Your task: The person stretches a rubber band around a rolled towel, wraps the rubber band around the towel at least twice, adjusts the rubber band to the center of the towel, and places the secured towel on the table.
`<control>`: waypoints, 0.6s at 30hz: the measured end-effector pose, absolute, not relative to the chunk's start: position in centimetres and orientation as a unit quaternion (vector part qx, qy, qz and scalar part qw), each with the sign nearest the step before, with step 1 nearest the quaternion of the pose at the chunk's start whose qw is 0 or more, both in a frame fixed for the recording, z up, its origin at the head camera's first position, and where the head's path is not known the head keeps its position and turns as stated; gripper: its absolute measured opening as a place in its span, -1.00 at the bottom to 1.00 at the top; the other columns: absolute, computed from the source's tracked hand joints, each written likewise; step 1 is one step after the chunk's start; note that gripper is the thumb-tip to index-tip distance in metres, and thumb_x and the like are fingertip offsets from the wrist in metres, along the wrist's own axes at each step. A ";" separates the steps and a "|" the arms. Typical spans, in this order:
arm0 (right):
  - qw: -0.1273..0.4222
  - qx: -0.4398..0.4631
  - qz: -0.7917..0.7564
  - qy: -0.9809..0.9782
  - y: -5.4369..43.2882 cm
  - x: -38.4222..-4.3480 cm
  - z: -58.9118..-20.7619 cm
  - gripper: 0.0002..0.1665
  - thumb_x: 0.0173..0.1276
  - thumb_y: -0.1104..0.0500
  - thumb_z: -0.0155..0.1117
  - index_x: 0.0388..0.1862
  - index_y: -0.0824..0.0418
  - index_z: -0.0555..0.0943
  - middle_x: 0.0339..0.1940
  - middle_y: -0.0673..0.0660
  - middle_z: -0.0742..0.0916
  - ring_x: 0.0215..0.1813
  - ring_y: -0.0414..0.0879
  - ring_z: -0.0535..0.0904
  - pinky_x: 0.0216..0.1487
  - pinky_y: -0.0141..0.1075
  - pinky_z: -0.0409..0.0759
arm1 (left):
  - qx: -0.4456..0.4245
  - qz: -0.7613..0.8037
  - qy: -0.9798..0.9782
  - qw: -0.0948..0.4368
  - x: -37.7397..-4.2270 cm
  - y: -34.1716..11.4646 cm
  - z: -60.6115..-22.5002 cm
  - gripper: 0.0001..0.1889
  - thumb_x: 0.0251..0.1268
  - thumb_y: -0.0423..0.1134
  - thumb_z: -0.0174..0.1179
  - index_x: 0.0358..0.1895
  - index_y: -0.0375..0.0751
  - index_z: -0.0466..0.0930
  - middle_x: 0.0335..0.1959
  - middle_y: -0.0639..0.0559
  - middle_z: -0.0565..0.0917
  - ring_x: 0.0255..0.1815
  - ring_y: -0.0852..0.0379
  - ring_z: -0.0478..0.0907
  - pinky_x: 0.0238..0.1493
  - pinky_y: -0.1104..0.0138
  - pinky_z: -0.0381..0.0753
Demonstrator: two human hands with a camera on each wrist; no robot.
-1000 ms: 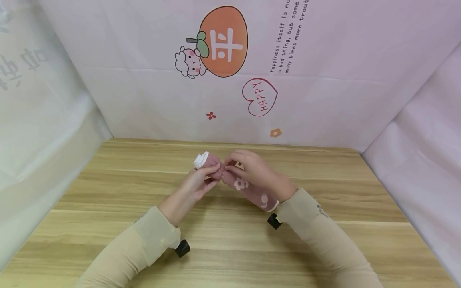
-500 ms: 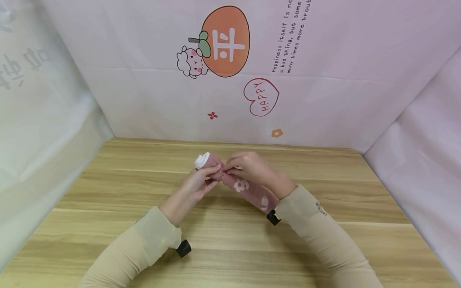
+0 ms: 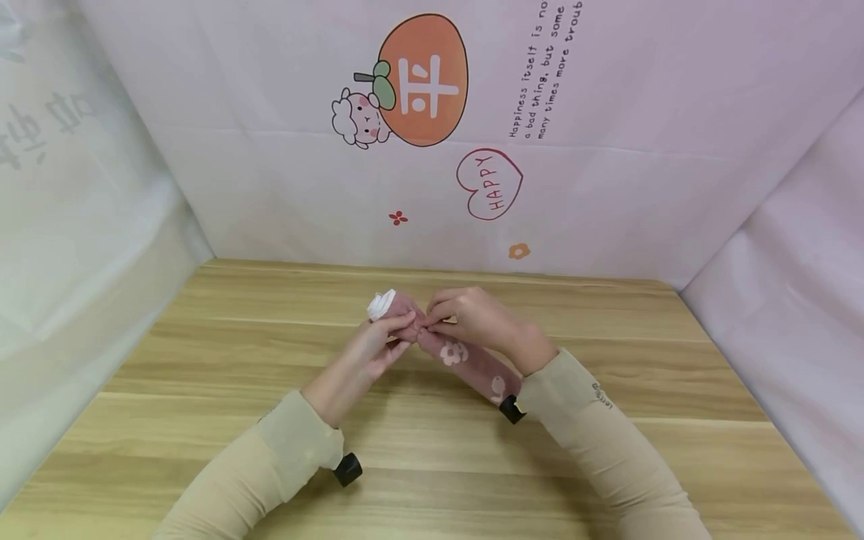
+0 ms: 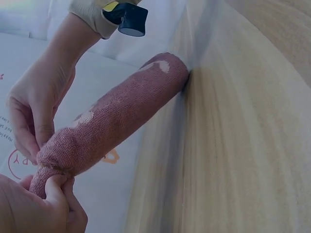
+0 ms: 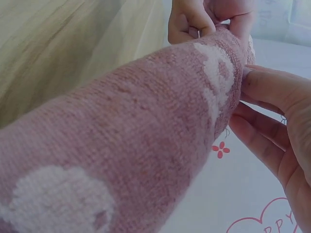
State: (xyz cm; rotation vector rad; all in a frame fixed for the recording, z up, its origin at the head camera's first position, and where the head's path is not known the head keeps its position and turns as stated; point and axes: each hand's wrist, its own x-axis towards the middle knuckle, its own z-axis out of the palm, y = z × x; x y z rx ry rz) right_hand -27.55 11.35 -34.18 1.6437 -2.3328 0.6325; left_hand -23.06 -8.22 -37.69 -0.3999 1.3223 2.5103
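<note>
A rolled pink towel point(image 3: 475, 369) with white flower and animal patterns slants above the table. Its upper left end shows a white coiled edge; below that it narrows to a tight, gathered neck. My left hand point(image 3: 370, 346) grips the short end beside this neck, thumb on top. At the neck's other side, my right hand point(image 3: 481, 319) pinches with thumb and fingertips. The left wrist view shows the creased neck of the towel point(image 4: 121, 112) between both hands; whether a band circles it, I cannot tell. In the right wrist view, the right fingertips point(image 5: 248, 82) touch the towel's side.
A wood-grain table point(image 3: 418, 480) lies beneath the hands. White printed cloth point(image 3: 283, 187) hangs behind it, and plain pale cloth flanks both sides. A small black camera point(image 3: 348, 469) sits on the left wrist; another black camera point(image 3: 512, 409) on the right overlaps the towel's lower end.
Both hands and the towel have shifted slightly downward in the head view. My right fingers have drawn closer together at the neck, and the right wrist camera now covers the towel's lower edge.
</note>
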 end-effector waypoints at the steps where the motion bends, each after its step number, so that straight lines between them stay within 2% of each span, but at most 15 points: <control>1: 0.107 0.559 0.216 -0.794 11.4 -27.5 -34.2 -0.86 0.23 0.43 0.51 -0.24 0.28 0.81 -0.23 0.08 0.77 -0.18 -0.11 0.72 -0.11 -0.44 0.68 | -0.142 0.868 0.455 0.138 -23.1 -8.2 -37.7 -0.95 0.50 -0.47 0.14 -0.13 -0.29 0.55 -0.14 -0.08 0.58 -0.22 0.14 0.61 -0.12 0.48 0.67; 9: 0.071 0.551 0.225 -0.800 11.3 -27.5 -33.9 -0.82 0.30 0.44 0.45 -0.21 0.21 0.77 -0.22 0.02 0.74 -0.19 -0.17 0.67 -0.13 -0.39 0.68 | -0.139 0.870 0.454 0.133 -23.1 -8.0 -37.7 -0.95 0.49 -0.47 0.15 -0.11 -0.31 0.56 -0.16 -0.08 0.60 -0.25 0.14 0.61 -0.15 0.48 0.67; 14: 0.048 0.558 0.185 -0.807 10.9 -27.2 -33.0 -0.77 0.38 0.45 0.34 -0.16 0.16 0.78 -0.14 0.01 0.72 -0.13 -0.17 0.65 -0.05 -0.40 0.65 | -0.150 0.863 0.464 0.133 -23.1 -7.7 -37.4 -0.92 0.47 -0.46 0.17 -0.07 -0.30 0.54 -0.16 -0.05 0.58 -0.26 0.16 0.59 -0.19 0.51 0.66; 18: 0.027 0.542 0.162 -0.824 10.4 -26.8 -32.4 -0.75 0.36 0.48 0.31 -0.23 0.16 0.75 -0.22 -0.02 0.70 -0.20 -0.20 0.62 -0.12 -0.43 0.62 | -0.157 0.859 0.469 0.130 -23.1 -7.6 -37.4 -0.91 0.46 -0.48 0.17 -0.07 -0.30 0.55 -0.17 -0.06 0.57 -0.27 0.15 0.57 -0.19 0.50 0.66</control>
